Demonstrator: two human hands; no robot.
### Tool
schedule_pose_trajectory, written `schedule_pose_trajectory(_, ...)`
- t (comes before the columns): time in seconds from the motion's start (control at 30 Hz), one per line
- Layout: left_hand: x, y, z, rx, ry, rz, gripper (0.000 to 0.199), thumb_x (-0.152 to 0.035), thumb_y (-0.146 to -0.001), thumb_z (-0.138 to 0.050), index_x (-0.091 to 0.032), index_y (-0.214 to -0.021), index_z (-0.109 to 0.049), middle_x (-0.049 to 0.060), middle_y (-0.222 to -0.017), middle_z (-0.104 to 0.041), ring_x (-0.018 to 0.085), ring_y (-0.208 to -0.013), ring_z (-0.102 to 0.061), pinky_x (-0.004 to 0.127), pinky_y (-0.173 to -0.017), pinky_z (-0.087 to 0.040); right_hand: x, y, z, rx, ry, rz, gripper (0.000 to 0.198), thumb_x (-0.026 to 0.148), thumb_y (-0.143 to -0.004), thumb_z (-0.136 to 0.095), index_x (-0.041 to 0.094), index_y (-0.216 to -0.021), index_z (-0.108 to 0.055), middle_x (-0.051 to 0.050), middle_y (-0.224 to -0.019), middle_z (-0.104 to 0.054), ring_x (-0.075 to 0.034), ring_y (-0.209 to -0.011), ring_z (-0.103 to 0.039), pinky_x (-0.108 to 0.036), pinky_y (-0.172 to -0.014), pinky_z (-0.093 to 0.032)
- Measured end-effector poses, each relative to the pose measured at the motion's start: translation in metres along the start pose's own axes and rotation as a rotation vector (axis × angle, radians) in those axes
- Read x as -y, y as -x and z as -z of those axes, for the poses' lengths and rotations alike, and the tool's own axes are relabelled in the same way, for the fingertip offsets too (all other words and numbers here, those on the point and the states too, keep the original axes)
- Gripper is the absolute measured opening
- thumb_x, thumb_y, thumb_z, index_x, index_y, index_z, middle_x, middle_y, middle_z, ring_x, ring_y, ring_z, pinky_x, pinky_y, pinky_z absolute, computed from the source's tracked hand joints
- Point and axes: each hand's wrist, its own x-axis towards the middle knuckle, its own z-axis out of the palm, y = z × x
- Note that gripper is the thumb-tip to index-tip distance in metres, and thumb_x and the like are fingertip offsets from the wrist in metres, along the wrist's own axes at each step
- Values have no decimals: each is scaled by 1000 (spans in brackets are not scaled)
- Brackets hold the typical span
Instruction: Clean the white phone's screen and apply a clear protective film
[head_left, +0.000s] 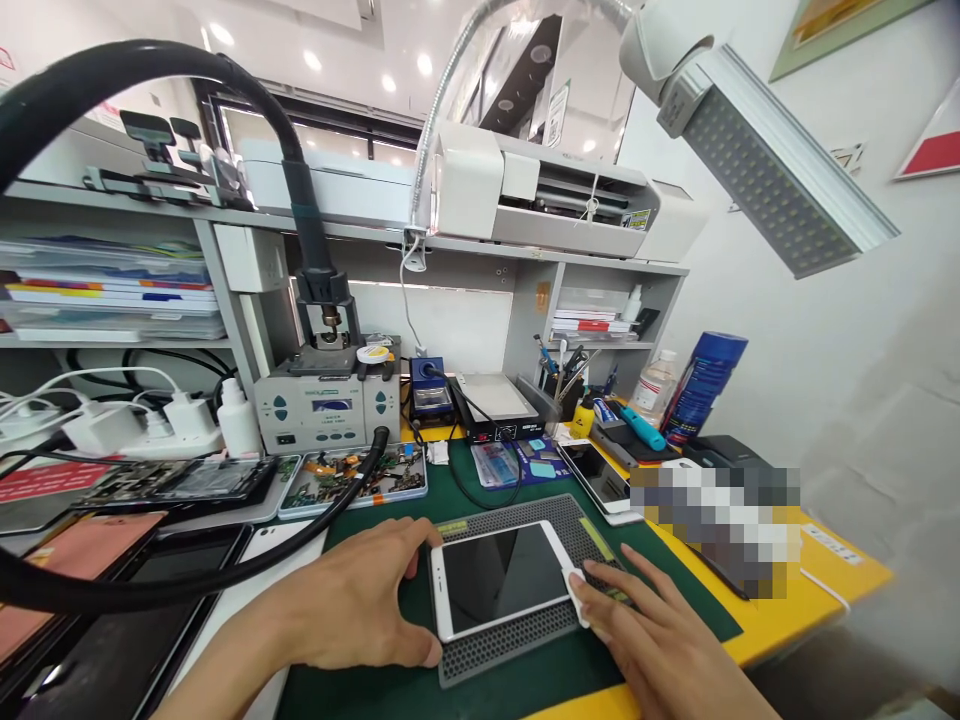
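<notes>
My bare left hand (pixel 360 600) comes in from the lower left, forearm angled up toward the middle of the view, palm down and wrist fairly flat. Its fingers are spread in a loose curve, the thumb reaching low along the near side and the other fingertips bent further up, so the hand forms an open cradle rather than a fist. My bare right hand (pixel 649 625) enters from the lower right corner, also palm down, with the forearm barely in view. Its fingers lie nearly straight and close together, pointing up and to the left, fingertips pressed flat. The two hands are apart, not touching each other.
</notes>
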Motion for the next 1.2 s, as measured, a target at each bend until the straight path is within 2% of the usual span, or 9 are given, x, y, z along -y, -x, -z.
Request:
schedule_pose_trajectory(0.13, 2, -1, -2, 2, 9, 0, 66, -58, -64, -75, -26, -119, -55, 2, -105, -59, 25, -96, -59, 30, -73, -45, 0, -7, 1, -5, 21, -42, 39, 8, -94, -48, 23, -128, -60, -7, -122, -73, -25, -122, -63, -48, -112, -45)
schedule_pose_trajectory(0.27, 3, -2, -4, -19, 12, -3, 62, -58, -65, -74, -27, -115, -56, 1, -104, -59, 24, -94, -59, 30, -74, -45, -1, -23, 8, 70, -4, -69, 31, 8, -97, -45, 21, -122, -59, -7, -120, -73, -25, -123, -62, -48, -110, -46)
schedule_pose_trajectory(0.43, 3, -4, -4, -23, 11, -4, 59, -59, -66, -73, -27, -112, -57, 1, -102, -59, 23, -91, -60, 29, -73, -45, -6, -39, 10, 108, -48, -103, 32, 8, -97, -43, 21, -121, -59, -7, -121, -72, -25, -123, -62, -48, -109, -47)
schedule_pose_trajectory(0.8, 1, -3, -4, -29, 1, -12, 59, -58, -66, -73, -26, -113, -58, 1, -102, -59, 24, -93, -59, 30, -75, -45, -19, -62, 7, 124, -47, -87, 31, 12, -100, -43, 21, -125, -59, -10, -116, -73, -24, -114, -66, -44, -103, -51)
schedule_pose_trajectory(1.2, 1, -2, -3, -38, -4, -32, 62, -60, -65, -74, -27, -116, -59, 2, -102, -59, 25, -95, -59, 30, -73, -44, -14, -76, 9, 141, -81, -32, 29, 13, -100, -45, 21, -124, -58, -9, -118, -73, -24, -120, -64, -47, -105, -49)
